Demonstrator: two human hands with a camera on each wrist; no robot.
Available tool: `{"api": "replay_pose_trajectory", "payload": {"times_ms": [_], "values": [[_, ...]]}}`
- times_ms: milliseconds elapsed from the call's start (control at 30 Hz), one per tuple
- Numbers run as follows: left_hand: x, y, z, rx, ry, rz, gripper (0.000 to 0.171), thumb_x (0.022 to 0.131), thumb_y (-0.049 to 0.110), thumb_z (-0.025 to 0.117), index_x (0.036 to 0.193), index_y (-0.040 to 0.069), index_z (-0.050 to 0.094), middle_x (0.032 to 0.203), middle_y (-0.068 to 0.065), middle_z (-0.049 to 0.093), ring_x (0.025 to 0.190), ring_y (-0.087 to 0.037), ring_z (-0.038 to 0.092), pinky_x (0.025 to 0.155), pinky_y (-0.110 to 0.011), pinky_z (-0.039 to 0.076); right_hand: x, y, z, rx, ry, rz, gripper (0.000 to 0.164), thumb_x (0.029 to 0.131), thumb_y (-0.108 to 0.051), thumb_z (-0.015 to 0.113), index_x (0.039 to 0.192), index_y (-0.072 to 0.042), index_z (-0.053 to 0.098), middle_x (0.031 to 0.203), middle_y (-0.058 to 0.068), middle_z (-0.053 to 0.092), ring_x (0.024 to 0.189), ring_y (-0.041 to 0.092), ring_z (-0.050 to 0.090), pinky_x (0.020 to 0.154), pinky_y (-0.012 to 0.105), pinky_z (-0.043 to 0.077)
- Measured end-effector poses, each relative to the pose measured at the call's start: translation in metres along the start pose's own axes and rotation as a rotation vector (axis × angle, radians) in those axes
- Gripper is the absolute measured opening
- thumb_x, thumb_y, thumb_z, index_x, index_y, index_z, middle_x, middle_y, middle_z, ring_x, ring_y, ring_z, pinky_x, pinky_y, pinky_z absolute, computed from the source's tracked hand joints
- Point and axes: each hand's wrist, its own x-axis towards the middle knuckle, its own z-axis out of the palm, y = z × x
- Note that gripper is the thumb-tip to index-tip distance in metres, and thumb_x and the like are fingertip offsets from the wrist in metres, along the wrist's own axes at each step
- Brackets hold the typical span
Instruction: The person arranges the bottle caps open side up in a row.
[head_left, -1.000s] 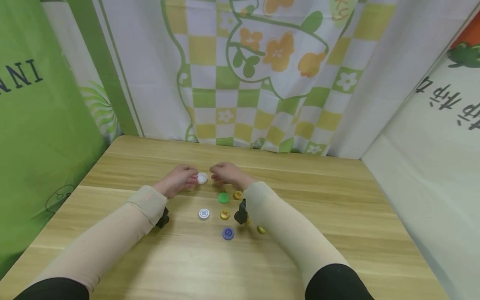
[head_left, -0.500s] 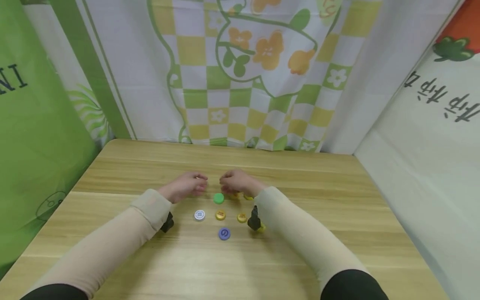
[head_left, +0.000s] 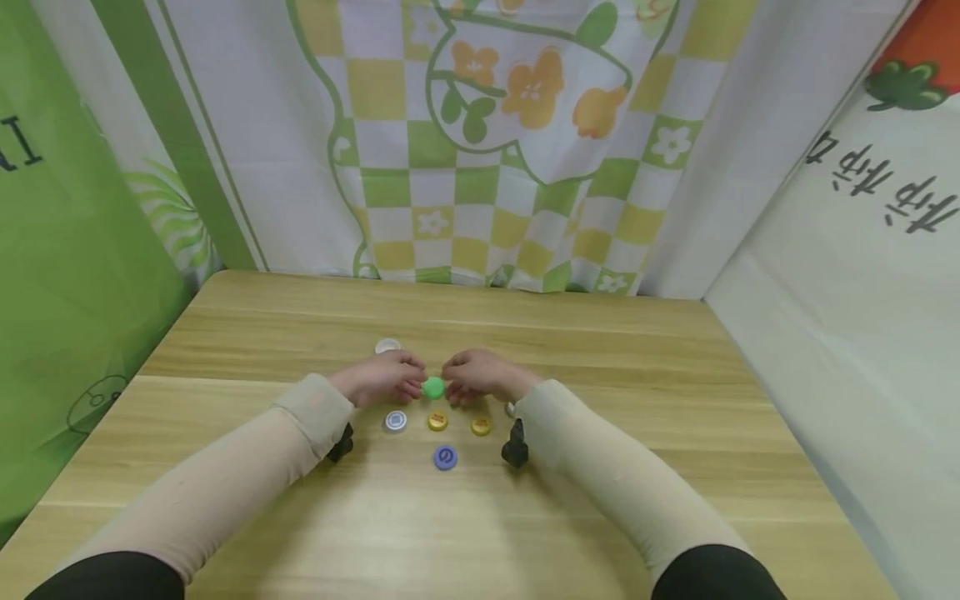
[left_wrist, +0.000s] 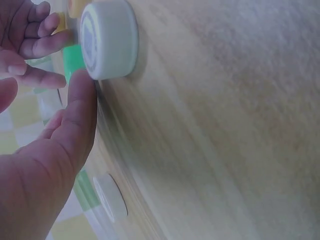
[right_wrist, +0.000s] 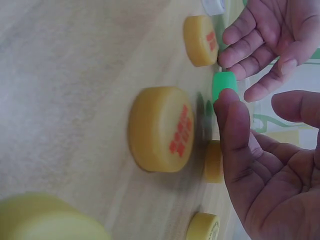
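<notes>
A green bottle cap [head_left: 433, 387] lies on the wooden table between my two hands. My left hand [head_left: 384, 379] is at its left side, with relaxed fingers right at the cap's edge in the head view. From the right, my right hand [head_left: 483, 375] faces it with loosely bent fingers around nothing. In the right wrist view, the index fingertip overlaps the green cap [right_wrist: 224, 85]. Close below the left hand sits a white cap with a printed top [head_left: 395, 422]. Two yellow caps with red print, one central [head_left: 437, 420] and one farther right [head_left: 481, 426], lie nearer my body.
A purple cap [head_left: 446, 457] lies nearest the front of the group. Behind the left hand is a plain white cap [head_left: 387, 344]. More yellow caps [right_wrist: 203, 227] lie by the right hand, partly hidden in the head view. Printed curtains [head_left: 525, 208] hang behind the table [head_left: 600, 333].
Both hands have moved from beside the plain white cap at the back toward the green cap, uncovering the white one. The right arm now covers some yellow caps. The head view has shifted slightly.
</notes>
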Motion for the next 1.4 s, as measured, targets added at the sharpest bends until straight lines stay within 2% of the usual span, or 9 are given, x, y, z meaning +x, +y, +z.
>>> {"api": "replay_pose_trajectory", "payload": {"times_ms": [333,500,633,833,1000,1067,1167,1267,1400], "values": [[0.0,-0.003,0.004,-0.005,-0.022,-0.008,0.038,0.104,0.002,0.048,0.134,-0.021,0.044,0.124,-0.03,0.06,0.109,-0.031,0.063,0.098,-0.039,0.056,0.003,0.001,0.011,-0.058,0.01,-0.003,0.036,0.103,-0.006,0.055,0.134,0.011,0.057,0.095,0.011,0.071,0.081,0.017,0.067,0.076,0.027,0.06],[-0.001,-0.004,0.007,-0.035,-0.025,-0.008,0.031,0.104,0.0,0.048,0.127,-0.02,0.048,0.118,-0.026,0.062,0.106,-0.028,0.064,0.099,-0.039,0.055,0.005,0.001,0.017,-0.092,0.047,-0.022,0.036,0.095,0.002,0.058,0.129,0.01,0.061,0.087,0.009,0.068,0.074,0.014,0.063,0.07,0.025,0.059],[0.0,-0.005,0.006,-0.051,-0.025,-0.004,0.033,0.106,0.003,0.045,0.13,-0.02,0.048,0.114,-0.02,0.063,0.101,-0.023,0.063,0.099,-0.038,0.055,0.006,0.0,0.02,-0.125,0.083,-0.042,0.035,0.089,0.005,0.062,0.124,0.007,0.064,0.082,0.007,0.064,0.069,0.014,0.061,0.063,0.024,0.057],[0.004,-0.007,0.001,-0.12,-0.002,0.006,0.035,0.106,0.006,0.046,0.13,-0.019,0.051,0.108,-0.014,0.063,0.097,-0.02,0.064,0.096,-0.035,0.056,0.008,-0.003,0.02,-0.2,0.153,-0.078,0.033,0.085,0.004,0.07,0.117,-0.001,0.066,0.08,0.007,0.067,0.064,0.018,0.064,0.059,0.026,0.055],[0.003,-0.002,-0.003,-0.164,0.012,0.047,0.035,0.105,0.005,0.045,0.128,-0.02,0.053,0.104,-0.013,0.066,0.092,-0.019,0.066,0.09,-0.031,0.058,0.007,-0.009,0.017,-0.271,0.217,-0.089,0.03,0.089,-0.005,0.074,0.118,-0.004,0.068,0.087,0.005,0.065,0.075,0.017,0.062,0.065,0.026,0.051],[0.003,-0.002,-0.005,-0.149,0.021,0.064,0.037,0.107,0.006,0.044,0.132,-0.021,0.049,0.108,-0.016,0.066,0.095,-0.02,0.067,0.091,-0.031,0.058,0.007,-0.01,0.015,-0.28,0.218,-0.095,0.03,0.091,-0.009,0.074,0.119,-0.003,0.068,0.089,0.005,0.066,0.078,0.017,0.061,0.067,0.026,0.05],[0.002,-0.001,-0.006,-0.067,0.051,0.099,0.042,0.108,0.006,0.045,0.14,-0.02,0.043,0.12,-0.024,0.064,0.105,-0.027,0.066,0.095,-0.035,0.057,0.008,-0.011,0.012,-0.238,0.184,-0.093,0.032,0.095,-0.016,0.073,0.123,-0.002,0.066,0.091,0.007,0.067,0.079,0.018,0.062,0.068,0.027,0.053],[0.0,0.0,-0.005,0.033,0.098,0.135,0.045,0.107,0.007,0.049,0.144,-0.017,0.04,0.129,-0.029,0.058,0.114,-0.037,0.063,0.098,-0.041,0.055,0.01,-0.01,0.007,-0.149,0.137,-0.087,0.032,0.099,-0.021,0.07,0.124,-0.001,0.064,0.091,0.007,0.066,0.076,0.017,0.061,0.067,0.028,0.053],[-0.003,0.003,-0.003,0.123,0.173,0.173,0.047,0.105,0.009,0.053,0.145,-0.012,0.043,0.132,-0.028,0.054,0.117,-0.042,0.061,0.1,-0.045,0.055,0.015,-0.011,0.001,-0.019,0.085,-0.077,0.033,0.103,-0.025,0.065,0.124,0.001,0.063,0.09,0.008,0.062,0.069,0.015,0.05,0.063,0.029,0.044]]}}
